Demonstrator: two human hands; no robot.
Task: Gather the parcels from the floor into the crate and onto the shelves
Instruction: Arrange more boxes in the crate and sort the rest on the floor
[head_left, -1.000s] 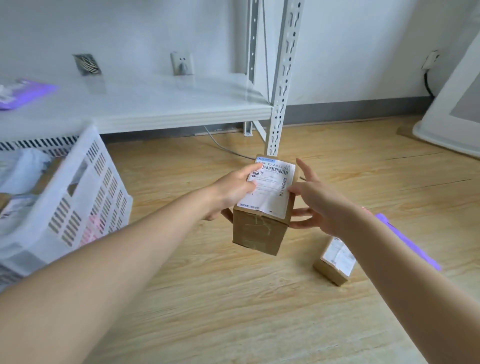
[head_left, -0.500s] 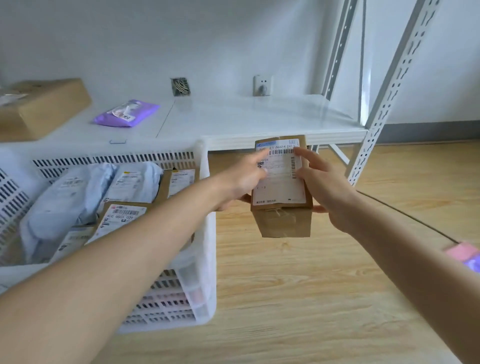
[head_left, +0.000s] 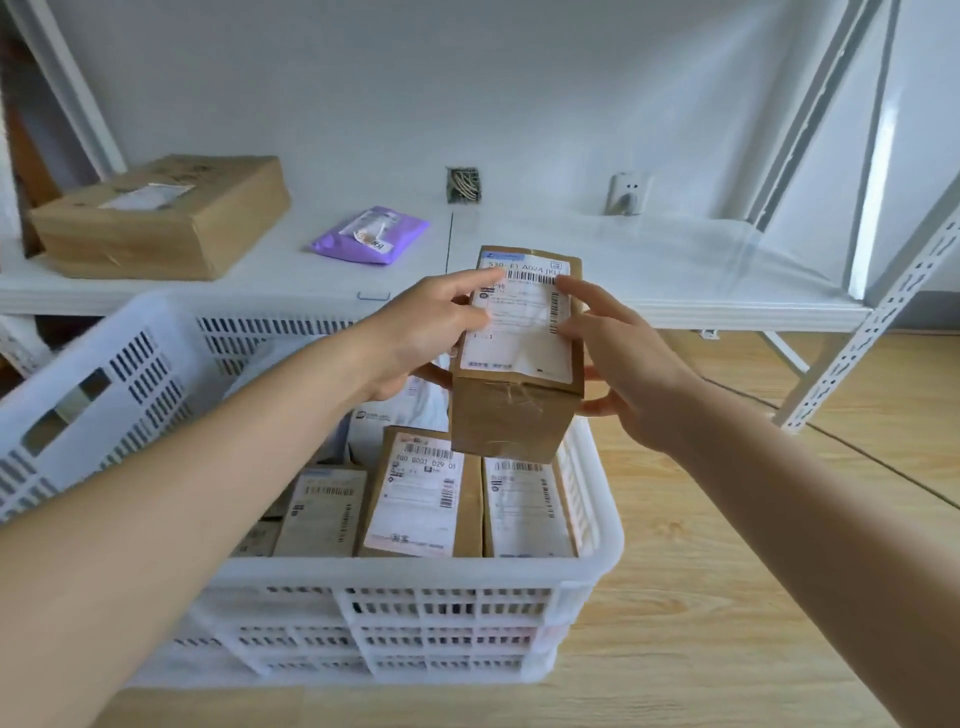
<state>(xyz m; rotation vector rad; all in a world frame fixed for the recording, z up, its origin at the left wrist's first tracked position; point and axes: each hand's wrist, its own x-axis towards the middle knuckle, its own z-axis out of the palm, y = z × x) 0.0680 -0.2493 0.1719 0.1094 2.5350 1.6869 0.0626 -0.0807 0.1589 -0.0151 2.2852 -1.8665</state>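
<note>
Wooden floor (head_left: 727, 597) carries a white crate (head_left: 415, 577) of parcels, and above its right side, mid-frame, the left hand (head_left: 421, 332) and right hand (head_left: 618, 358) grasp a brown labelled parcel (head_left: 514, 364).

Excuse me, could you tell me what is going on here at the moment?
A person is sorting parcels. Both hands, the left hand and the right hand, grip a small brown box with a shipping label, held in the air above the white crate. The crate sits on the wooden floor and already holds several labelled boxes and soft mailers. Behind it, the low white shelf carries a larger cardboard box and a purple mailer.
</note>
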